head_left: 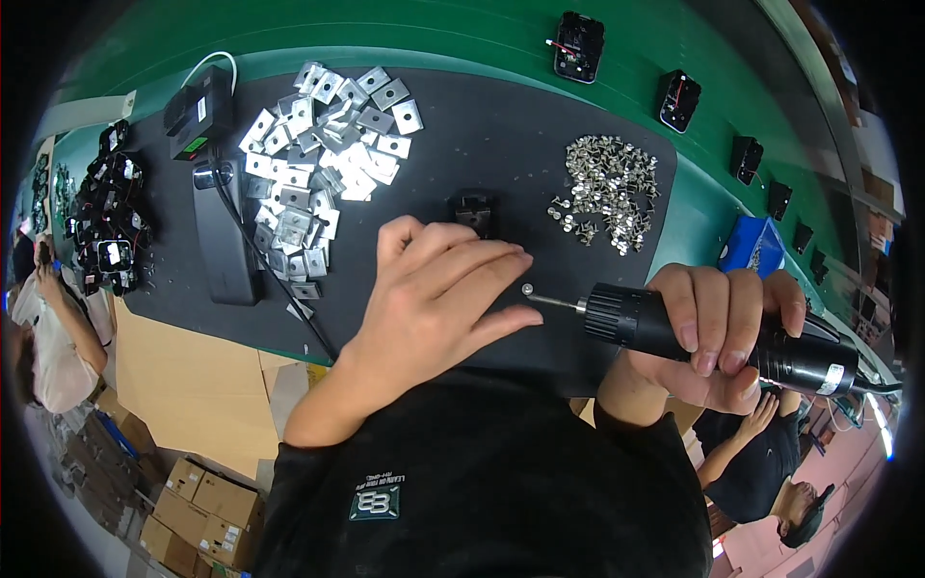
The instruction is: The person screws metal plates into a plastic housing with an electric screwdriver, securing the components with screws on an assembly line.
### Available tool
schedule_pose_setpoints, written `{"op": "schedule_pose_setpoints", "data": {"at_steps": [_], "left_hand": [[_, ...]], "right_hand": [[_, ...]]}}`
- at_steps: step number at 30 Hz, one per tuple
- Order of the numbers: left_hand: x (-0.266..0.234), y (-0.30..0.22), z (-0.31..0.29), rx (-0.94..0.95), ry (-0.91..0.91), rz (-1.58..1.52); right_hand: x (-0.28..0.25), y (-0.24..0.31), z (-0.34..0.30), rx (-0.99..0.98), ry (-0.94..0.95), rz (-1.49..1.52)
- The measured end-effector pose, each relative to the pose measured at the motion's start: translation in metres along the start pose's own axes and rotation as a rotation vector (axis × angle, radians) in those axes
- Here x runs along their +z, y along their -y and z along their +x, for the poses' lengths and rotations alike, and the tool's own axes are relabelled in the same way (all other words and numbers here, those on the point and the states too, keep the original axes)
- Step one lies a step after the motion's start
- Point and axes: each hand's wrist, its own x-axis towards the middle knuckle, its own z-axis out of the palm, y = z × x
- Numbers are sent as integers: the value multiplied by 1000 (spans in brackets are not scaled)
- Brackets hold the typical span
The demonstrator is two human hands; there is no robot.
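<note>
My right hand (718,328) grips a black electric screwdriver (631,316) held level, its bit pointing left. At the tip of the bit sits a small silver screw (527,289). Close to that tip, my left hand (434,284) has its fingers stretched out and the thumb apart, with nothing seen between them. Just beyond the left fingers a small black part (473,212) rests on the dark mat (511,116); the hand partly hides it. A pile of short silver screws (612,193) lies at the right of the mat.
Square metal plates (328,144) with holes are heaped at left, beside a black elongated device (224,231) with a cable. Black assemblies (111,212) pile up farther left. Black housings (580,48) line the green surface near a blue bin (750,246). Two people work nearby.
</note>
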Motion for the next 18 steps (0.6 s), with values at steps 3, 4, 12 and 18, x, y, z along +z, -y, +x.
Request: {"op": "schedule_pose_setpoints", "data": {"at_steps": [3, 4, 12, 18], "left_hand": [[8, -2, -7, -6, -46, -17], [8, -2, -8, 4, -67, -25], [6, -2, -12, 3, -64, -60], [2, -3, -11, 28, -17, -96]], "right_hand": [[6, -2, 3, 16, 6, 12], [6, -3, 3, 36, 15, 22], [14, -5, 3, 29, -37, 27], [16, -6, 5, 19, -55, 21]]}}
